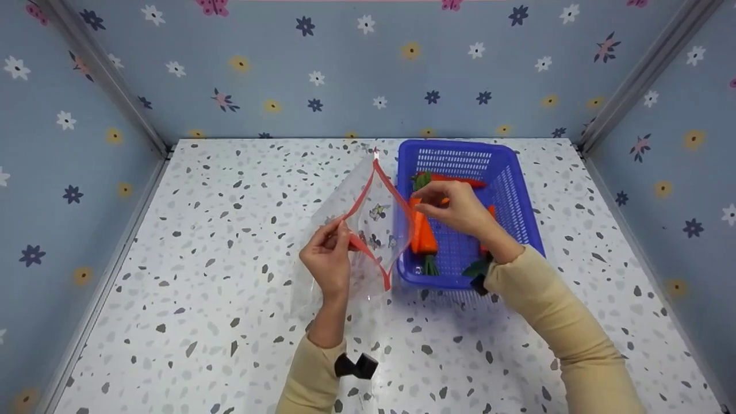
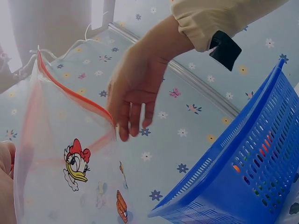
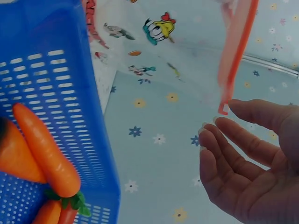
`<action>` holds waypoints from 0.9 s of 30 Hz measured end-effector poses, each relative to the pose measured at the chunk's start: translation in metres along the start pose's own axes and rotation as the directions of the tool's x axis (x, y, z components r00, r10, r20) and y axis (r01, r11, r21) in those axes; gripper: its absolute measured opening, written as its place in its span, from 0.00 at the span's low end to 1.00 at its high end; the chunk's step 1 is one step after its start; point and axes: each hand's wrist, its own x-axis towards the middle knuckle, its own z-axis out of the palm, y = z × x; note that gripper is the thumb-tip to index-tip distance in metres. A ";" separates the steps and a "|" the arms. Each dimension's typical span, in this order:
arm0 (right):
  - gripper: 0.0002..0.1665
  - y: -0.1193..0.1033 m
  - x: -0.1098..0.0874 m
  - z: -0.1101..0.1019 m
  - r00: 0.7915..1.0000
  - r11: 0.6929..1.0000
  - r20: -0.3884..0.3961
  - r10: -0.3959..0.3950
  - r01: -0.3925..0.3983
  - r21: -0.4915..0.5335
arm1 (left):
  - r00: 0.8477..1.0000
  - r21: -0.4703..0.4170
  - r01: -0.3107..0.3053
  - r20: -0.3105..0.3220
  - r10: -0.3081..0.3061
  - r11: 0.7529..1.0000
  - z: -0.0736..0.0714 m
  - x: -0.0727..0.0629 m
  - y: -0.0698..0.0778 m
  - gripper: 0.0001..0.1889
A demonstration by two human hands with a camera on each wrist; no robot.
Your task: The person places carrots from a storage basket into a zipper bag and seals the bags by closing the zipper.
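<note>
A clear zip bag (image 1: 376, 230) with a red zip edge and printed cartoon figures stands with its mouth spread apart. My left hand (image 1: 330, 256) pinches the near-left side of that red edge. On the bag's other side, my right hand (image 1: 460, 210) hovers over the basket's left part, its fingers loosely bent. In the right wrist view, the thumb and fingertips of this hand (image 3: 252, 163) lie close to the zip's end; whether they touch it I cannot tell. Nothing shows between them. In the left wrist view only a sliver of the left hand (image 2: 6, 163) shows.
Right of the bag stands a blue plastic basket (image 1: 529, 213). Inside lie toy-like orange carrots (image 1: 424, 238), a long red piece (image 1: 460, 179) and a dark green piece (image 1: 476, 267). Flower-patterned walls (image 1: 345, 63) enclose the speckled table (image 1: 201, 247).
</note>
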 end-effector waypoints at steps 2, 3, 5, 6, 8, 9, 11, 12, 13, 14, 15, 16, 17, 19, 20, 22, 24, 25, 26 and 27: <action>0.13 0.007 0.003 0.001 1.000 0.999 0.018 0.015 -0.014 -0.029 | 1.000 -0.009 0.006 -0.004 -0.006 1.000 0.000 0.000 0.000 0.07; 0.13 0.011 0.005 0.002 1.000 0.999 0.024 0.020 -0.019 -0.044 | 1.000 -0.019 0.009 -0.005 -0.009 1.000 0.000 0.000 0.000 0.07; 0.14 0.018 0.008 0.003 0.999 0.997 0.037 0.034 -0.031 -0.070 | 1.000 -0.038 0.017 -0.008 -0.017 0.999 0.000 -0.001 0.000 0.07; 0.14 0.021 0.010 0.003 0.998 0.996 0.044 0.040 -0.036 -0.082 | 1.000 -0.050 0.019 -0.010 -0.020 0.999 0.000 -0.001 -0.001 0.07; 0.15 0.029 0.014 0.004 0.996 0.992 0.060 0.064 -0.057 -0.111 | 1.000 -0.067 0.024 -0.014 -0.025 0.997 0.000 -0.001 -0.001 0.07; 0.15 0.033 0.016 0.005 0.994 0.989 0.070 0.084 -0.075 -0.124 | 1.000 -0.064 0.026 -0.016 -0.027 0.998 0.000 -0.001 -0.001 0.07; 0.16 0.040 0.020 0.005 0.988 0.983 0.092 0.124 -0.109 -0.149 | 0.999 -0.065 0.030 -0.017 -0.031 0.997 0.000 -0.001 -0.001 0.07; 0.16 0.044 0.021 0.006 0.984 0.978 0.104 0.145 -0.127 -0.164 | 0.999 -0.066 0.034 -0.018 -0.035 0.997 0.000 -0.001 -0.001 0.07; 0.17 0.047 0.023 0.007 0.979 0.974 0.115 0.166 -0.145 -0.175 | 0.999 -0.068 0.038 -0.018 -0.040 0.997 0.000 -0.001 -0.001 0.07; 0.17 0.051 0.025 0.007 0.975 0.969 0.125 0.185 -0.160 -0.188 | 0.999 -0.069 0.042 -0.017 -0.043 0.997 0.000 -0.001 -0.001 0.07; 0.17 0.055 0.026 0.008 0.970 0.964 0.134 0.203 -0.174 -0.199 | 0.999 -0.070 0.044 -0.016 -0.046 0.997 0.000 -0.001 -0.001 0.07; 0.18 0.059 0.028 0.009 0.964 0.960 0.142 0.223 -0.191 -0.207 | 0.999 -0.072 0.046 -0.015 -0.047 0.996 0.000 -0.001 -0.001 0.07; 0.18 0.063 0.030 0.010 0.959 0.955 0.150 0.240 -0.206 -0.214 | 0.999 -0.071 0.045 -0.014 -0.046 0.996 0.000 -0.001 -0.001 0.07; 0.19 0.069 0.032 0.011 0.944 0.944 0.171 0.283 -0.244 -0.221 | 0.999 -0.072 0.039 -0.012 -0.040 0.997 -0.001 -0.001 -0.002 0.07; 0.19 0.072 0.034 0.011 0.935 0.939 0.181 0.305 -0.264 -0.222 | 0.999 -0.069 0.036 -0.011 -0.036 0.997 -0.001 -0.001 -0.002 0.07; 0.21 0.077 0.036 0.011 0.912 0.926 0.205 0.356 -0.315 -0.206 | 0.999 -0.065 0.033 -0.011 -0.034 0.997 -0.001 -0.001 -0.002 0.07; 0.23 0.081 0.037 0.011 0.883 0.910 0.228 0.409 -0.375 -0.178 | 0.999 -0.065 0.039 -0.010 -0.039 0.997 -0.001 -0.001 -0.002 0.07; 0.23 0.082 0.038 0.011 0.870 0.901 0.239 0.431 -0.402 -0.161 | 0.999 -0.061 0.044 -0.009 -0.045 0.997 -0.001 -0.001 -0.002 0.07; 0.25 0.084 0.039 0.012 0.856 0.891 0.249 0.454 -0.430 -0.144 | 0.999 -0.057 0.050 -0.008 -0.050 0.997 -0.001 -0.001 -0.002 0.07; 0.26 0.087 0.039 0.012 0.839 0.879 0.262 0.476 -0.459 -0.127 | 0.998 -0.053 0.054 -0.006 -0.055 0.997 -0.001 -0.001 -0.002 0.07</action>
